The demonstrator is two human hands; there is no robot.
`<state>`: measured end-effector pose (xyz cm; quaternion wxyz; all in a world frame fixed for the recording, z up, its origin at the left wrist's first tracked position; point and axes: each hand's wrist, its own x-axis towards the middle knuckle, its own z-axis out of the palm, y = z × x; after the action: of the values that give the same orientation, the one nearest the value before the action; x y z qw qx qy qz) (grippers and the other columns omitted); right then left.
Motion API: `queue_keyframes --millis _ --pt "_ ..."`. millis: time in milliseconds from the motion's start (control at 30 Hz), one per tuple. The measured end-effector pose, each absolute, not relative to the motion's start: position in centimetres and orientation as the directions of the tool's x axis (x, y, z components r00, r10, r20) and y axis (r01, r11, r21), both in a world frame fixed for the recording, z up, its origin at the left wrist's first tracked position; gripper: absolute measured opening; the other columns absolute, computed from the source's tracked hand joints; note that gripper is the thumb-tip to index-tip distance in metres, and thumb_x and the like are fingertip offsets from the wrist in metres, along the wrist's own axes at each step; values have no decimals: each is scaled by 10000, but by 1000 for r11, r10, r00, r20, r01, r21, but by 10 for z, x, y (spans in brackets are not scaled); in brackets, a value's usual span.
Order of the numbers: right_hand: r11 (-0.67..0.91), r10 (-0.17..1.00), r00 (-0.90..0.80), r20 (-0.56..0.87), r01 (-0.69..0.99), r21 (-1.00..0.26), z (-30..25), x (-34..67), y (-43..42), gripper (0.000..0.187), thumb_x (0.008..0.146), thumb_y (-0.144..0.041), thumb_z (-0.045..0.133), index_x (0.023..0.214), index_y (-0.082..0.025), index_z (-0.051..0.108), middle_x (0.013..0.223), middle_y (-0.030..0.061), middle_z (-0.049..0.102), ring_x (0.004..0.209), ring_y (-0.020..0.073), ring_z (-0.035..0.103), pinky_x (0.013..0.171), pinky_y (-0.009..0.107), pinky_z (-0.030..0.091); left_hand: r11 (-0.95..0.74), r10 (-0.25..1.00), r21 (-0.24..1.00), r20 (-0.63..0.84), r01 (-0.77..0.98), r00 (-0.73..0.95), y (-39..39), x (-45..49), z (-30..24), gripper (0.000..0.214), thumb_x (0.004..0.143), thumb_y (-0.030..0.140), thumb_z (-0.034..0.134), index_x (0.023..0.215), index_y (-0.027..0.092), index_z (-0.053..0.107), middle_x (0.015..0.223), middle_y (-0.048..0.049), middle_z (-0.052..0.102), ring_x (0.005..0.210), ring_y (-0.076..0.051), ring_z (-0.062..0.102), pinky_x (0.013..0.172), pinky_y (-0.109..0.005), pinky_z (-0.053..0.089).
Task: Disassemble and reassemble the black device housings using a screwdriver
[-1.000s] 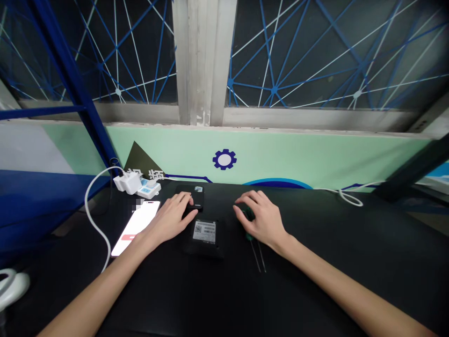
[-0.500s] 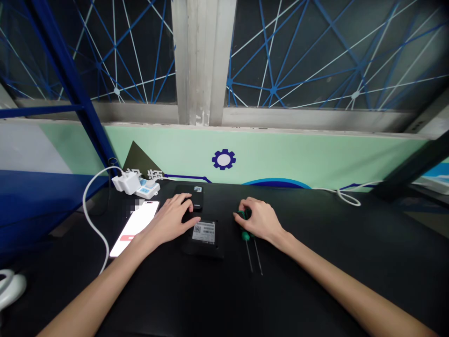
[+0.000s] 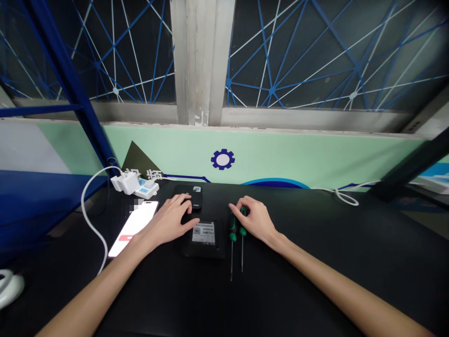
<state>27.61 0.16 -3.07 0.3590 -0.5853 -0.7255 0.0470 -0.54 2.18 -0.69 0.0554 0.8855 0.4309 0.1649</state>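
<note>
Screwdrivers beside the right hand, palm downward, fingers bent.

one cam on a person's head, looking fwd & down, close over a black table, L hand & R hand mid view, wall & window behind
</note>
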Motion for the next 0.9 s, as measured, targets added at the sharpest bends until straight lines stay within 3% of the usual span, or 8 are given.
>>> queue_keyframes --millis 133,233,367,500,700,900 --pt "343 882 -24 470 716 -608 -31 280 4 140 777 -261 613 659 -214 552 714 -1 567 588 150 494 576 287 376 -621 783 234 232 748 578 21 -5 -5 257 970 479 523 903 232 544 1369 -97 556 1278 -320 509 976 -491 457" --pt "365 885 50 462 540 -759 -30 282 5 36 666 -190 574 669 -211 545 693 -15 540 524 118 397 509 273 313 -613 789 244 226 751 571 20 -5 -5 232 987 448 503 905 235 546 1372 -89 553 1297 -314 497 990 -499 451" --pt "383 885 196 423 210 -899 -31 285 9 87 705 -269 614 749 -207 571 742 10 610 568 131 466 483 256 324 -610 791 244 233 754 565 19 -4 -5 208 999 410 485 904 233 542 1351 -90 565 1297 -311 501 990 -499 452" --pt "346 883 335 329 8 -938 -36 287 15 228 739 -373 725 832 -205 599 726 -14 593 515 103 443 450 235 346 -609 792 232 228 758 567 19 -3 -4 203 1002 398 487 906 226 537 1352 -96 562 1286 -309 505 985 -494 452" --pt "428 810 419 411 58 -902 -37 283 16 307 722 -408 811 839 -204 614 647 -49 518 507 94 438 460 229 369 -606 794 228 220 762 566 19 -2 -3 197 1006 393 487 916 226 538 1337 -92 567 1271 -291 509 977 -480 451" --pt "524 754 406 517 103 -845 -31 277 11 311 733 -402 825 858 -212 614 833 13 627 668 137 580 590 265 506 -602 798 219 216 768 563 19 -2 -3 179 998 377 507 913 223 539 1333 -92 570 1266 -294 511 972 -477 450"
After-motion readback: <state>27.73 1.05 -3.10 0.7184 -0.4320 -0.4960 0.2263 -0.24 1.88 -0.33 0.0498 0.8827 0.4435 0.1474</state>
